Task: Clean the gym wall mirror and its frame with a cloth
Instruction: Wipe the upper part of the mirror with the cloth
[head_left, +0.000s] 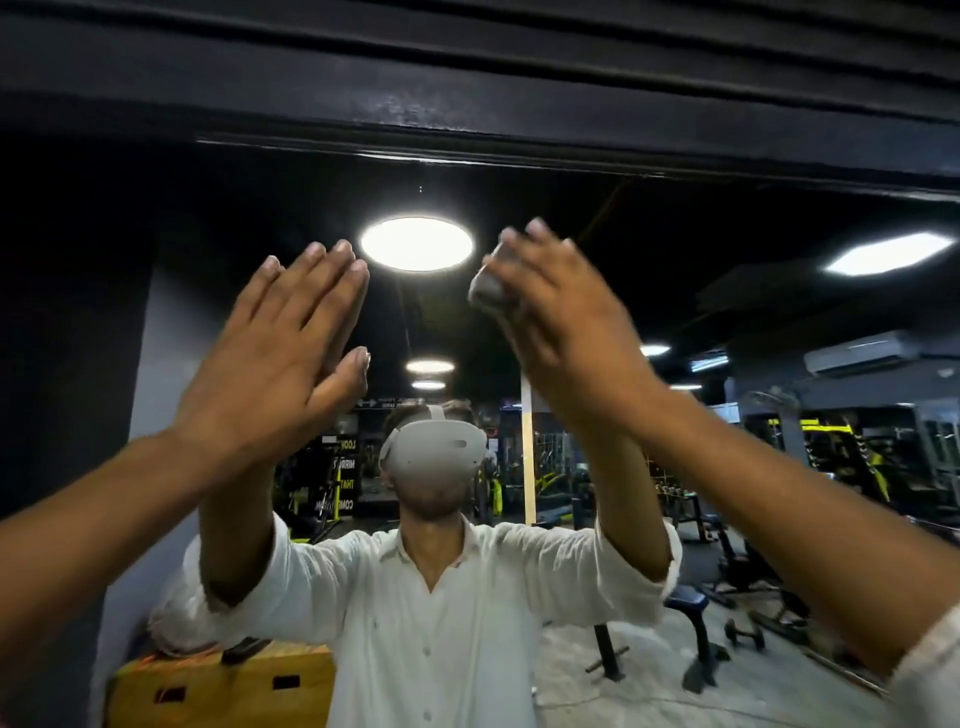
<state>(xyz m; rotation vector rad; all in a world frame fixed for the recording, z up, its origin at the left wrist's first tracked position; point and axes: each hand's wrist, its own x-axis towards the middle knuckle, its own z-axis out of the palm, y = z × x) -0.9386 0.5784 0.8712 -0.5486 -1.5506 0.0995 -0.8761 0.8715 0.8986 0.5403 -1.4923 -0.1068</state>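
Wiping mirror (675, 228) below frame (467, 119) | wadded cloth (488, 286) held in right grip (561, 306) | left grip (280, 338) wide, flat | advise overlapping strokes, even pressure.

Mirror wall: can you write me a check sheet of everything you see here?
Surface: mirror reflecting the gym; black frame above, dusty patch.
Job's things: grey cloth, bunched, against the glass.
Clutter: nothing seen.
Grips: left grip against glass, fingers straight; right grip on the cloth, blurred.
Cables: nothing seen.
Surroundings: reflected ceiling lights, weight bench, yellow wooden box.
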